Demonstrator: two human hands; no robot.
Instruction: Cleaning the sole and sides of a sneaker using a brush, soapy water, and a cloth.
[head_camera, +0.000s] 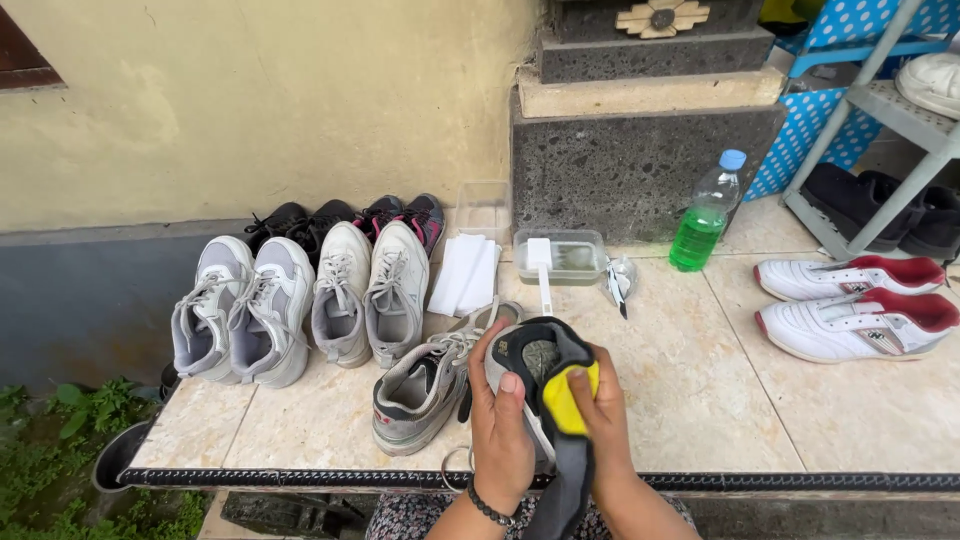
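Closest in, both hands are wrapped around one grey sneaker (530, 365), held heel-up right over the near edge of the tiled ledge (700, 400). The left hand (500, 430) is clamped on the shoe's left side, thumb lying up along the heel. The right hand (600, 415) is gripping a yellow and grey cloth (562, 405) and pressing it against the right side of the heel collar, with the grey tail of the cloth hanging down below the wrists. There's a dark bead bracelet (488, 508) on the left wrist.

Just left of the grip, touching the held shoe, its matching grey sneaker (425, 385) lies on the tiles with the laces loose.

A bit beyond the grip sits a clear plastic tub (560, 257) of cloudy water with a white-handled brush (541, 265) propped in it, handle pointing back toward the hands. A small dark-tipped tool (616, 285) lies just right of the tub, and folded white cloths (465, 275) just left of it.

Further left, two pairs of white and grey sneakers (300, 300) are lined up, with darker shoes (345, 220) behind them against the wall. Off to the right, well apart from the hands, is a pair of white and red sneakers (855, 300). Farther back stands a bottle of green liquid (705, 215) with a blue cap, by the dark stone pillar (640, 160).
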